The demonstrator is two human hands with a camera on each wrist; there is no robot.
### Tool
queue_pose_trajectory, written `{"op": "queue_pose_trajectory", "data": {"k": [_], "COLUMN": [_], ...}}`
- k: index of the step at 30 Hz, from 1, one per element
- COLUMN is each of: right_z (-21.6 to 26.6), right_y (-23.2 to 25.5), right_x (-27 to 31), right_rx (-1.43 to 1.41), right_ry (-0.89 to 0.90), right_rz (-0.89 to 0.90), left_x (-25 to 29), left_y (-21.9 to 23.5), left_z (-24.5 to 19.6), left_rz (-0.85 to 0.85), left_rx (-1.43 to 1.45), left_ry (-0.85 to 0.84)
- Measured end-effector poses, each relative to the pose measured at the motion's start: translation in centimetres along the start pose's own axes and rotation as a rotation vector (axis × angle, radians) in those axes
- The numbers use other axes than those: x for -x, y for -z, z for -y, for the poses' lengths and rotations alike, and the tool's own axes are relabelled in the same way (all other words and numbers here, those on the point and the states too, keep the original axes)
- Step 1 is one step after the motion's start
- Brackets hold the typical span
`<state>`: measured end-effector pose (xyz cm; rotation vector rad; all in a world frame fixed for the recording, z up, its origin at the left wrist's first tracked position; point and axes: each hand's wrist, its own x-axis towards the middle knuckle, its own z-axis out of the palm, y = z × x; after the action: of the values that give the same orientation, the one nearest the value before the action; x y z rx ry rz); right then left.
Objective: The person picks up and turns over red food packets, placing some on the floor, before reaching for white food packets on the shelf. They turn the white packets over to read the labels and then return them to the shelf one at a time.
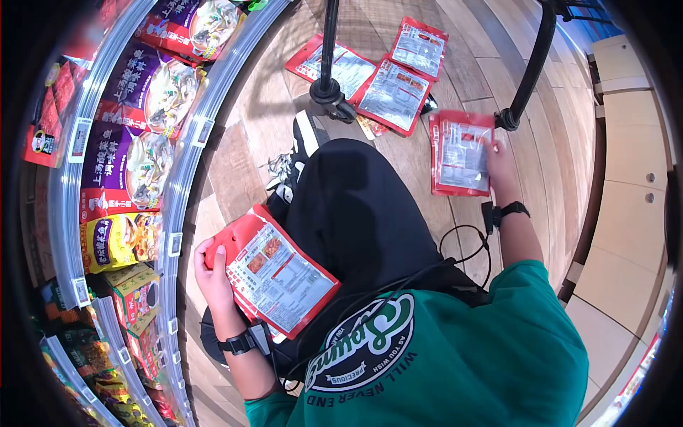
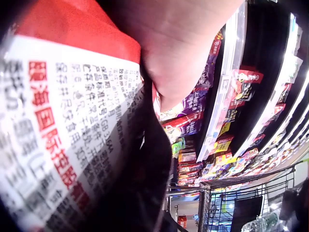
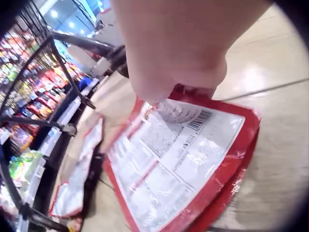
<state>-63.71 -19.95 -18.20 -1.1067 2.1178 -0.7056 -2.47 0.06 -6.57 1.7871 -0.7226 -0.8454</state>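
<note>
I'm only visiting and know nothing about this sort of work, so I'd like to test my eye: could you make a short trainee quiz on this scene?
1. Multiple choice. What does the left hand hold?
A) a bottle
B) a red-edged packet
C) a black cable

2. True or false: the right hand is empty.

3. Fill the gap: in the head view, the stocked shelves stand on the person's ____ side.

Key
1: B. The thumb lies over its printed face.
2: False. It grips at least one other red-edged pouch.
3: left.
</note>
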Motion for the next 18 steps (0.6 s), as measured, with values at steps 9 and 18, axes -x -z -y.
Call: {"op": "queue_pose_trajectory", "data": {"k": [9,18], "right_z": [-3.2,-2.6], "right_y": [-3.9,-3.9], "right_x": [1.6,2.9], "right_rx": [0.216,0.372], "right_ry": [0.063,0.247], "right_rz": [-0.147,-0.186], "left_x": [0.1,0.4], "left_y": [0.0,-0.2], "left_z": [-0.1,-0.7], "left_rz": [0.007,0.002], "left_rx": [-0.004,0.016], "left_ry": [-0.026,0.011]}}
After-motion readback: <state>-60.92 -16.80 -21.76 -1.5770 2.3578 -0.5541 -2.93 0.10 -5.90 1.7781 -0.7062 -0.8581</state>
